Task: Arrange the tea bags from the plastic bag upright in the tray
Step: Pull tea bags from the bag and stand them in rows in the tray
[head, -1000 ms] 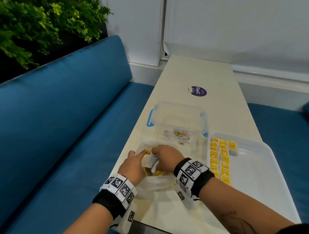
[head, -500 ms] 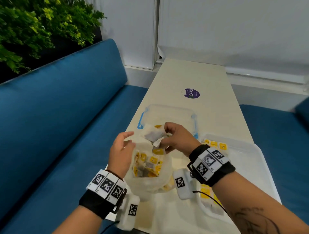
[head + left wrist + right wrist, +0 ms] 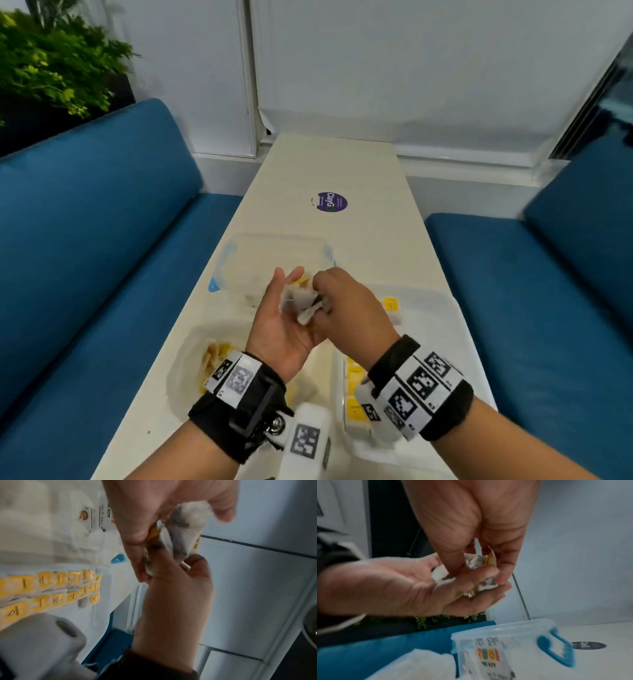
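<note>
Paper tea bags (image 3: 299, 303), perhaps three, between left hand (image 3: 284, 330), right hand (image 3: 347, 308).

purple sticker (image 3: 332, 202) on table (image 3: 342, 164), reads "ClayG"

My left hand (image 3: 286, 329) lies palm up in front of me, the fingers cupped and the thumb pressed on the tea bags (image 3: 301, 303). My right hand (image 3: 349, 308) is above it, palm down, and pinches the same tea bags.
</note>
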`<state>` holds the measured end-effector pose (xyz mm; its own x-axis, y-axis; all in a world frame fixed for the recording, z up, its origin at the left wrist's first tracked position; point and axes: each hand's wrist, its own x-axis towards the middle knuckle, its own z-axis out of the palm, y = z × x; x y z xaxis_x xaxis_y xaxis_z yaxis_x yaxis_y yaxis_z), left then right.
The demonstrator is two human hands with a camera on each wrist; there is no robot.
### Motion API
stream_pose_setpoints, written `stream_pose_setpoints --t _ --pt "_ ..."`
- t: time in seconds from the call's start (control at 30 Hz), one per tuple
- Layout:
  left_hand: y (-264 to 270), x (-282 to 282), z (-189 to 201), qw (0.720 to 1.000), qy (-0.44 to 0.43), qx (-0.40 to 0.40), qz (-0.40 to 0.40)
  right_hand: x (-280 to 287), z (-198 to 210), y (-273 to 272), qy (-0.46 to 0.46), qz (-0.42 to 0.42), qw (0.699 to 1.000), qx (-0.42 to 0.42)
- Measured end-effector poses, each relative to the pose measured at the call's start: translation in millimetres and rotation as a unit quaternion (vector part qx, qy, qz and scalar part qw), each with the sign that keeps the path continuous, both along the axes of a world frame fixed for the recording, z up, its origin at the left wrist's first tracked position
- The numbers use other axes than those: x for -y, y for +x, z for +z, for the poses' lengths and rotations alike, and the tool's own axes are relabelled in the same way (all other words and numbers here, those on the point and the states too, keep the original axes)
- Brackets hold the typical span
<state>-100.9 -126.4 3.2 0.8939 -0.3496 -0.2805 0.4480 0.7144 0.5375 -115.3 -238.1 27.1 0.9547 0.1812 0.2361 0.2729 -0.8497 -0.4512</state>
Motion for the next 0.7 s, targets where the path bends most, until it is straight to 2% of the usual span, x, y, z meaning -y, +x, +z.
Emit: stream_pose_setpoints --t 0.1,0.2,0.33,0.43,0.5,0.6,0.7 --pt "0.8 23.3 -6.4 0.999 0.039 -0.009 -0.013 10.2 -14.1 -10.3 -0.002 0.009 1.0 0.026" --pt "4.4 41.6 -15.0 0.999 0.039 -0.021 -0.019 22.1 -21.4 -21.2 0.099 -0.017 0.995 -0.011" --pt "8.7 53.8 -24.6 0.998 0.043 -0.039 -0.017 39.6 -24.1 -30.0 0.299 -0.026 0.947 -0.117" --pt "4.8 59.7 -24.4 0.998 0.045 -0.037 -0.021 55.3 -29.9 -24.5 0.388 -0.049 0.909 -0.143" --pt "1.1 62.3 -22.4 0.998 0.05 -0.025 -0.027 63.2 -28.0 -22.3 0.38 -0.067 0.914 -0.129" --pt "-1.0 63.7 -20.7 0.997 0.075 0.001 -0.028 73.9 -21.4 -19.7 0.344 -0.146 0.925 -0.062" --pt "-3.1 64.0 -19.6 0.993 0.109 0.031 -0.038 77.8 -14.3 -14.5 0.33 -0.161 0.927 -0.075"
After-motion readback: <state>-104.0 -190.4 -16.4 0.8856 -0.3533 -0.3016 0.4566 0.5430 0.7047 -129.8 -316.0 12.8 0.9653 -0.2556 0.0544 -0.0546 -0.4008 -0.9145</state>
